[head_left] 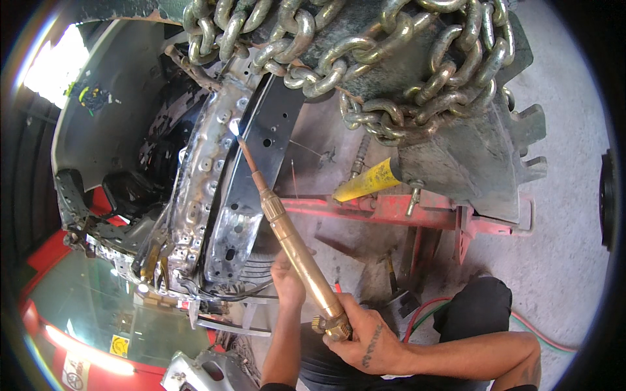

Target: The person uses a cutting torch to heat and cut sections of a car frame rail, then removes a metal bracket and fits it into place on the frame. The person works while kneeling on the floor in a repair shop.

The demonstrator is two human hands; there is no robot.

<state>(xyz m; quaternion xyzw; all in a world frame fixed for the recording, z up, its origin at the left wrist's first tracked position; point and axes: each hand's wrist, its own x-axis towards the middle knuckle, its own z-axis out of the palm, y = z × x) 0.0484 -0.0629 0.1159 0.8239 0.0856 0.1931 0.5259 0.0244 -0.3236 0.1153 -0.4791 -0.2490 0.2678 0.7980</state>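
My right hand [365, 335] is wrapped round the valve end of a brass gas torch [297, 251]. The torch slants up and left, and its copper tip meets a bright flame or glow [235, 126] at the seam between a spot-marked bare metal rail [207, 156] and a dark steel plate [257, 150] with holes. Lower down, my left hand [287, 277] is beside the torch barrel, partly hidden behind it. Its fingers look curled, but what they hold, if anything, cannot be made out.
Heavy chains [385, 58] hang over a dark steel frame at the top. A yellow tube [368, 181] lies by a red stand beam [391, 212]. A hammer [391, 277] rests below. Red and green hoses [424, 309] run beside my knee. At left is a stripped red car [45, 313].
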